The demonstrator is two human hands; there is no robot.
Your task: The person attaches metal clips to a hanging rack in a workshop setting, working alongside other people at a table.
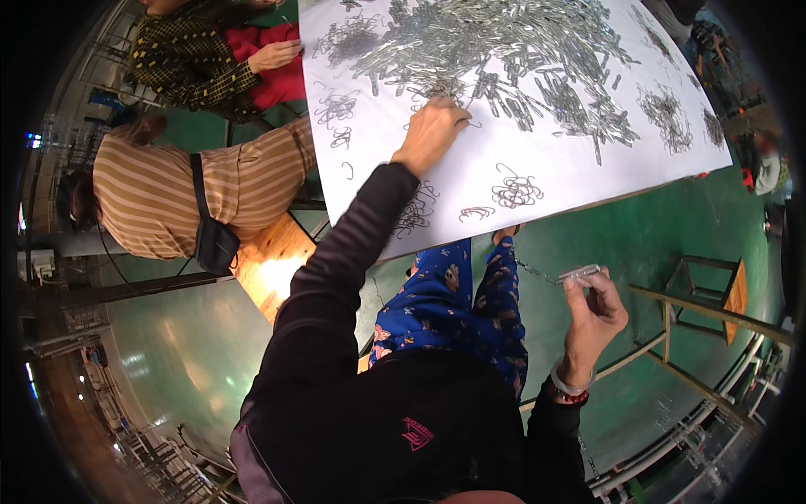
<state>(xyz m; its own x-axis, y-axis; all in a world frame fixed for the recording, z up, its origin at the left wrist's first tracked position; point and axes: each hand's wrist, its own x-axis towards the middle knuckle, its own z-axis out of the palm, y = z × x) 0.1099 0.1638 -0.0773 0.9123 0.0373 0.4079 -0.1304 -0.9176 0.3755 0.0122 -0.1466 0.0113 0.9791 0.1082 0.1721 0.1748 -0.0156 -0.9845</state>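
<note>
My left hand (432,133) reaches over the white table top (361,185), fingers bent down beside a small heap of dark wire hooks (443,86). Its fingertips are pressed together; what they pinch, if anything, is too small to make out. A large pile of slim silver metal pieces (504,38) spreads just beyond it. Off the table's near edge, my right hand (594,319) is raised, thumb and fingers closed on a slim silver metal piece (579,274). A thin chain (536,270) shows beside that piece; I cannot tell whether they are joined.
Several clusters of wire hooks lie around the table, one (516,191) near its front edge. At the left a person in a striped top (159,197) sits by a wooden bench (273,260); another's hand (275,55) is at the table edge. A metal-framed stool (735,301) stands right.
</note>
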